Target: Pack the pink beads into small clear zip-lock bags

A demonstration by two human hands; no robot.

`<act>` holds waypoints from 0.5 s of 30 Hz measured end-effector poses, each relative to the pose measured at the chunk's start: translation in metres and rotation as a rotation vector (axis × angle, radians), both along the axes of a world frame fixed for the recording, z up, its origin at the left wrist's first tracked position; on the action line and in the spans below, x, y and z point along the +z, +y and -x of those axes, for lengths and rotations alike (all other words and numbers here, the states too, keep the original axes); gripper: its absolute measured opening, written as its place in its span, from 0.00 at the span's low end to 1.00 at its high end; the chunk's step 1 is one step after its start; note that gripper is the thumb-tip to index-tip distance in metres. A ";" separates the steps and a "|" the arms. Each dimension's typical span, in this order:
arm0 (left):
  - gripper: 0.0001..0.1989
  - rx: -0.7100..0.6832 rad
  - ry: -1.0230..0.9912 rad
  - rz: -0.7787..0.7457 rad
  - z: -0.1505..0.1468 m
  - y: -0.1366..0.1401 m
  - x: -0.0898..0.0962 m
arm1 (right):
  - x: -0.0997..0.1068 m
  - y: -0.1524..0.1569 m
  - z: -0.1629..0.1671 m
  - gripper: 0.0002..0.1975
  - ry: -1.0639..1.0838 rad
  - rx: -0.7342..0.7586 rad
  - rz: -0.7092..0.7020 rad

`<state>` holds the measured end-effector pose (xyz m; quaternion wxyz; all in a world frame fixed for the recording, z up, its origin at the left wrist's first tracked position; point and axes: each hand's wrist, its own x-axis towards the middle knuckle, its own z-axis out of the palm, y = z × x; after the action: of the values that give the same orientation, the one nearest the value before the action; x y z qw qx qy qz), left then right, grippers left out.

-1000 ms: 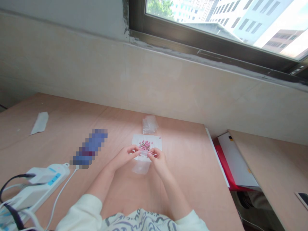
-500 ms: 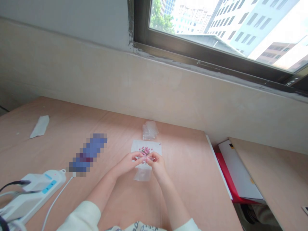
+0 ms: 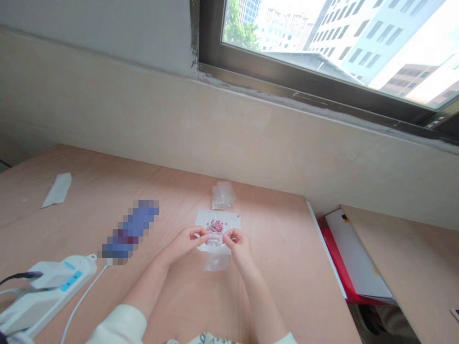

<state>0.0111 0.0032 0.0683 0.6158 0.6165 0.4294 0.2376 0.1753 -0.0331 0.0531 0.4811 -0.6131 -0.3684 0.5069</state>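
Between my two hands a small clear plastic bag (image 3: 215,239) is stretched sideways over a white sheet of paper (image 3: 233,220). My left hand (image 3: 190,241) pinches the bag's left end between thumb and fingers. At the right end my right hand (image 3: 239,243) does the same. Just beyond the bag, a heap of small pink beads (image 3: 216,225) lies on the paper, a few of them apart from the heap. Another clear plastic bag (image 3: 215,262) lies flat on the table, nearer to me than the paper.
Toward the wall lies a stack of clear bags (image 3: 223,195). On the left are a blurred-out blue object (image 3: 131,231), a white power strip (image 3: 53,291) with cables, and a scrap of white paper (image 3: 57,190). A red and white folder (image 3: 358,258) sits lower, right of the table edge.
My hands have moved apart, from nearly touching to holding the bag taut between them. More of the bag shows now. The bag on the table sits slightly farther right.
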 end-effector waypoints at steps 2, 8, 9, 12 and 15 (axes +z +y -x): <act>0.12 0.023 0.006 -0.007 0.000 0.000 0.002 | 0.001 0.000 0.000 0.08 -0.014 -0.001 0.000; 0.11 0.081 -0.018 -0.009 -0.003 0.001 0.008 | 0.004 0.000 0.003 0.10 0.009 0.081 0.015; 0.10 0.071 -0.033 0.002 -0.004 0.000 0.009 | 0.003 0.000 0.004 0.10 0.017 0.090 0.013; 0.11 0.006 -0.058 0.039 -0.008 -0.002 0.011 | -0.002 0.002 0.006 0.09 0.002 0.072 -0.014; 0.12 -0.007 -0.045 -0.010 -0.011 -0.002 0.009 | -0.007 0.004 0.008 0.07 -0.055 0.040 -0.033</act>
<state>0.0222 0.0008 0.0770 0.6231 0.6154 0.4122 0.2512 0.1668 -0.0294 0.0456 0.4706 -0.6111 -0.4022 0.4932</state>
